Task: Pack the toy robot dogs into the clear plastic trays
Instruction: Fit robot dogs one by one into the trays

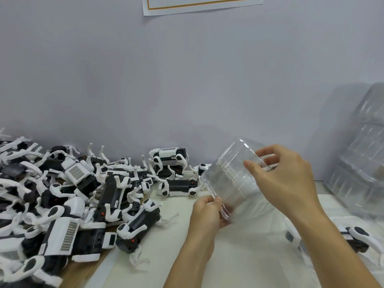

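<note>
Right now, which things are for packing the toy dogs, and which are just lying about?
For the job:
- clear plastic tray, held up by the left hand and right hand
- pile of toy robot dogs
- stack of clear trays
- toy dog by the right arm

Just lying about:
- paper sheet on the wall
- white table cover

A single head-worn camera looks forward and slightly down from close above the bench (pixel 239 256), facing a plain wall (pixel 166 80) just behind it. The wide lens bows the edges (the right side seems blurred), and both forearms enter from the bottom.
</note>
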`<state>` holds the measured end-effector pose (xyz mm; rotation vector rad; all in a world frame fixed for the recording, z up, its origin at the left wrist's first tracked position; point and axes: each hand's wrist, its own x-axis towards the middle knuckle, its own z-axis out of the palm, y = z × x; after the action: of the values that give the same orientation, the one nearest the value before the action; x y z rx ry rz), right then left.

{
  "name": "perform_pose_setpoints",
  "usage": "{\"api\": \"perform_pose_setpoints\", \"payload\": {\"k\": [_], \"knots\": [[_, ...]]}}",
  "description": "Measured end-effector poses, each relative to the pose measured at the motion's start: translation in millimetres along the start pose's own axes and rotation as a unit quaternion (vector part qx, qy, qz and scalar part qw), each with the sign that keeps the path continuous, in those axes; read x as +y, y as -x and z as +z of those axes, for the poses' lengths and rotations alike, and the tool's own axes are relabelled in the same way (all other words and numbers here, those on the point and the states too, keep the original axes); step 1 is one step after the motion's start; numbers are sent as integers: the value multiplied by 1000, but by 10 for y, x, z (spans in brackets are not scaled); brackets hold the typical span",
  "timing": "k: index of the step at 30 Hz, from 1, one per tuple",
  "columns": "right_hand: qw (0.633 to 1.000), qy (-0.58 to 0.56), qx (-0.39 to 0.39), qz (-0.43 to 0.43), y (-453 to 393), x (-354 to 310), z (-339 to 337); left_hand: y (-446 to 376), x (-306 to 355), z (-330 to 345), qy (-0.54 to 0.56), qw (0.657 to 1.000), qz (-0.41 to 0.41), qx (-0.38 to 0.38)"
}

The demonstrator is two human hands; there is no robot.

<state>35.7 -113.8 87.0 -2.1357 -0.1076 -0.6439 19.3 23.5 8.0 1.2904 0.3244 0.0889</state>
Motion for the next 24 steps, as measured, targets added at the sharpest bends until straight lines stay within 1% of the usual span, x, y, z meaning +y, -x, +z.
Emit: {"api": "perform_pose_setpoints", "payload": {"k": [3,4,6,8,10,12,13,15,16,17,18,19,21,23,24], "knots": [[1000,5,20,-6,0,25,-9,1,-81,-7,-54,997,0,59],[1000,2,29,-7,0,30,-14,3,-96,-21,-82,993,11,83],[999,-7,45,-5,1,29,-24,1,-103,-46,-155,979,60,116],[998,-14,55,-7,0,30,-26,4,-95,-50,-220,964,103,111],[998,-15,59,-12,0,33,-23,10,-102,-32,-265,954,117,82],[998,-12,63,-16,-5,45,-22,10,-116,-20,-293,947,131,25],[998,-10,66,-17,-8,51,-23,15,-116,-18,-304,942,139,-28],[997,-5,78,-22,-9,56,-26,50,-133,-9,-324,922,133,-165],[996,-4,89,-28,-10,55,-28,59,-154,-2,-339,908,128,-213],[994,-4,101,-34,-11,49,-32,54,-178,13,-358,896,132,-228],[993,-6,112,-42,-11,40,-37,52,-199,32,-372,891,145,-217],[992,-12,120,-49,-14,29,-43,49,-208,50,-380,892,158,-184],[990,-28,124,-62,-19,1,-46,50,-175,71,-352,913,181,-97],[989,-45,113,-86,-18,-23,-44,40,-110,75,-266,940,212,-19],[988,-51,101,-105,-12,-35,-39,23,-74,68,-196,956,217,5]]}}
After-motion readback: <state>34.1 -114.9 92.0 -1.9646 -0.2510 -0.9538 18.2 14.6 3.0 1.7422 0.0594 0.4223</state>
